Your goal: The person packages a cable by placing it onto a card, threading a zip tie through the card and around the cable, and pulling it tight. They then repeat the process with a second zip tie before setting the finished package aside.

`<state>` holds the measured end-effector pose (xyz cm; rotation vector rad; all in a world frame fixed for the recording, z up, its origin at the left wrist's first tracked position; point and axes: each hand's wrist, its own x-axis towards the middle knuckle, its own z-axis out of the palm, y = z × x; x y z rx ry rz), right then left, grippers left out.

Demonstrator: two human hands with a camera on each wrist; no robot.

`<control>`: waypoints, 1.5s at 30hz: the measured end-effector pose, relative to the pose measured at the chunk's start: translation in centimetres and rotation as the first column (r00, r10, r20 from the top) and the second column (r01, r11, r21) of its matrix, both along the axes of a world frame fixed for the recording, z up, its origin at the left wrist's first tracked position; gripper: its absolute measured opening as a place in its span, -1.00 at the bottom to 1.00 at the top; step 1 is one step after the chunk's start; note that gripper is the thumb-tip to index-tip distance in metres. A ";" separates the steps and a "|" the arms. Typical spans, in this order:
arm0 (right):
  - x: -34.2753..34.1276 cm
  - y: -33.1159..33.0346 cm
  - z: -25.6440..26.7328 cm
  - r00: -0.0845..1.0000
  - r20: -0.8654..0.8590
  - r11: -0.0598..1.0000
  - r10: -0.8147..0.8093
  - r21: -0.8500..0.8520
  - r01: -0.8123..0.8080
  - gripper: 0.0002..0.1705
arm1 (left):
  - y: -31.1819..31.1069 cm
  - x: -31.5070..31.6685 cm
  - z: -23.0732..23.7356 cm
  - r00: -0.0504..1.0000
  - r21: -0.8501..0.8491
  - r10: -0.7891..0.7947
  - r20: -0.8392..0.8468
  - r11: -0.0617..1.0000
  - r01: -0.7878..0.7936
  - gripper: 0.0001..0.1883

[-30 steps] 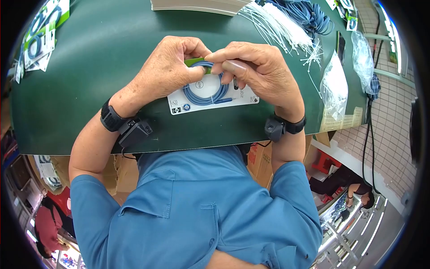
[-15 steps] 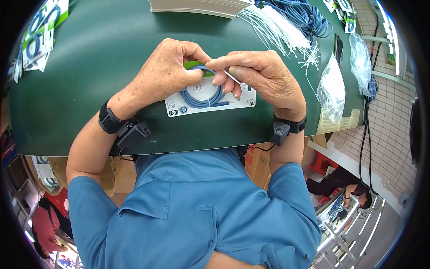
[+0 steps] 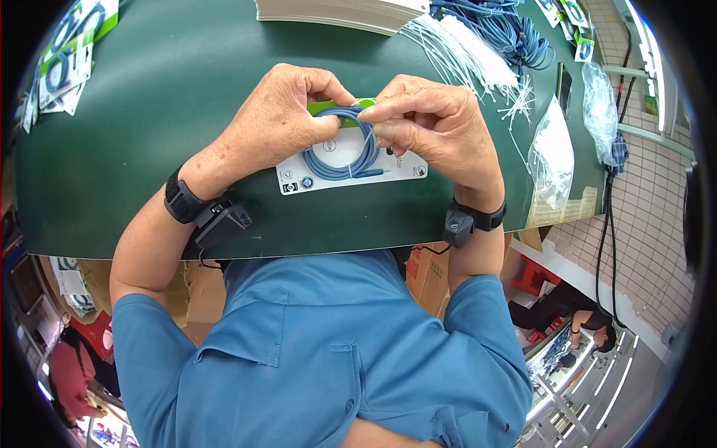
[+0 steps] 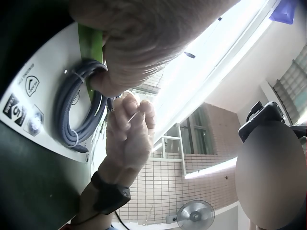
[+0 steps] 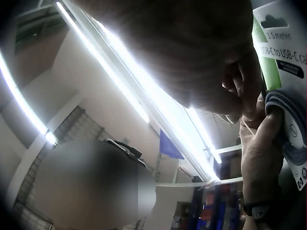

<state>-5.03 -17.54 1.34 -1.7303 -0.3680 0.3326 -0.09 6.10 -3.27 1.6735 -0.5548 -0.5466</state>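
Observation:
A coiled blue cable [image 3: 321, 170] lies against a white and green printed card [image 3: 403, 166], and a thin white tie holds the coil at its lower side. The left hand [image 3: 278, 112] grips card and coil at their upper left, its thumb over the cable. At the coil's upper right, the right hand [image 3: 441, 127] pinches a thin white tie [image 4: 133, 116] between thumb and index finger. In the left wrist view the coil [image 4: 64, 112] shows a tie at its top and another at its bottom. The far ends of the fingers behind the card are hidden.
A stack of white cards [image 3: 343, 13] stands at the back. White ties [image 3: 478, 56] and blue cables [image 3: 515, 37] lie at the back right, near a clear bag [image 3: 553, 153]. Packaged cables [image 3: 67, 67] lie at the far left.
The right hand has lifted slightly and closed in on the coil's upper right; the white tie it pinches now lies close to the cable. The left hand has barely moved.

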 end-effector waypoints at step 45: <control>-0.6 3.8 -2.2 0.579 0.790 0.837 0.204 -0.448 0.316 -0.74 | 0.7 0.6 1.2 0.991 -0.034 0.009 -0.135 0.999 -0.014 -0.72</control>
